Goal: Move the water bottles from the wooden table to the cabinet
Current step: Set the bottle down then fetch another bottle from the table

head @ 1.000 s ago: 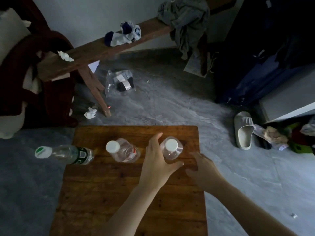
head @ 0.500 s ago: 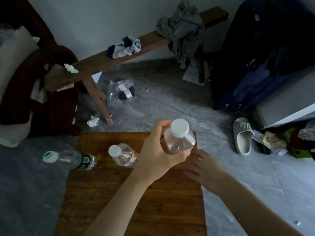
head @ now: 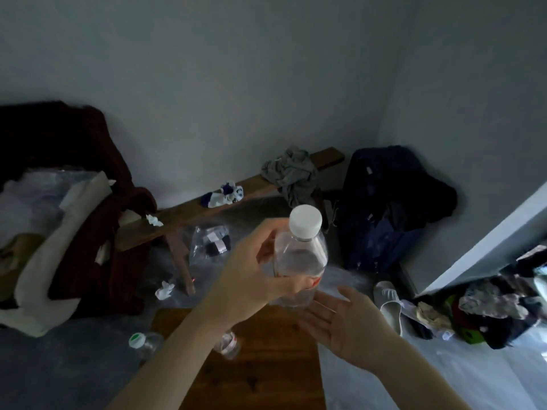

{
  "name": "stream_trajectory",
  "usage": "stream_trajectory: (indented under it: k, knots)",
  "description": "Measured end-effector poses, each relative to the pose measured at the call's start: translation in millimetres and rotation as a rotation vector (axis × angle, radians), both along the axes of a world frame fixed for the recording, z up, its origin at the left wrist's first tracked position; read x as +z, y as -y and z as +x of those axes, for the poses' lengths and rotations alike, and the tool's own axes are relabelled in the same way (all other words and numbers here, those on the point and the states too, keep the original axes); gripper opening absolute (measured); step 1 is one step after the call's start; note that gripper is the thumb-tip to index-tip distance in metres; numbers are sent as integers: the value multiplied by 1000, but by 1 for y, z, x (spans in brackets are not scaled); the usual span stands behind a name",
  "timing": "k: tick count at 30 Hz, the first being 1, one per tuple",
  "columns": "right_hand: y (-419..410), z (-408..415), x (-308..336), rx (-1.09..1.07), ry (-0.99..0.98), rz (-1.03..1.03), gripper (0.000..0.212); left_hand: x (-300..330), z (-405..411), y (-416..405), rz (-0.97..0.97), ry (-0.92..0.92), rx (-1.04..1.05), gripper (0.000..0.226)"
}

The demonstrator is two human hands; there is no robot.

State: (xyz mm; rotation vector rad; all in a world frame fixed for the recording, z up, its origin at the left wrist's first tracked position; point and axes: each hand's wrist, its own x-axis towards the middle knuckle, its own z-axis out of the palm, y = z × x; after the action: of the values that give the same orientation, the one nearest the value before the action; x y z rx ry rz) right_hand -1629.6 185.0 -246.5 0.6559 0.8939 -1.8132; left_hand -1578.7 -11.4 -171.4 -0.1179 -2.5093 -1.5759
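My left hand (head: 254, 270) grips a clear water bottle with a white cap (head: 302, 253), held upright well above the wooden table (head: 266, 368). Just below and to the right of it, my right hand (head: 340, 324) is spread palm up, holding nothing. On the table a second clear bottle (head: 228, 347) shows partly behind my left forearm. A third bottle with a green-and-white cap (head: 142, 343) lies on its side at the table's left edge. A grey-white cabinet side (head: 485, 241) stands at the right.
A long wooden bench (head: 207, 208) with socks and grey clothes runs along the back wall. A dark suitcase (head: 384, 208) stands in the corner. Slippers (head: 389, 303) and a clothes pile (head: 488, 306) lie on the floor at right; a dark red chair (head: 97, 232) stands at left.
My left hand has lifted the white-capped bottle off the table and raised it high. My right hand turned palm up beneath it. The view has tilted upward toward the wall.
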Motion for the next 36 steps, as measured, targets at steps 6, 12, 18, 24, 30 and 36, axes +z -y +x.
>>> stream_trajectory:
  k: [6,12,18,24,30,36]
  knots:
    - [-26,19,114,2,-69,-147,65,125,12,-10,36,-30,-84,65]
    - [-58,39,192,-57,-190,-212,63,214,19,-30,156,-47,-153,68]
    - [-92,79,242,-175,-312,-203,62,262,20,-73,162,-65,-334,73]
    - [-124,136,273,-391,-399,-198,61,296,33,-116,117,-144,-535,72]
    - [-144,208,270,-615,-421,-159,57,295,67,-154,150,-144,-726,75]
    - [-177,306,249,-884,-348,-113,53,271,112,-225,145,-72,-947,66]
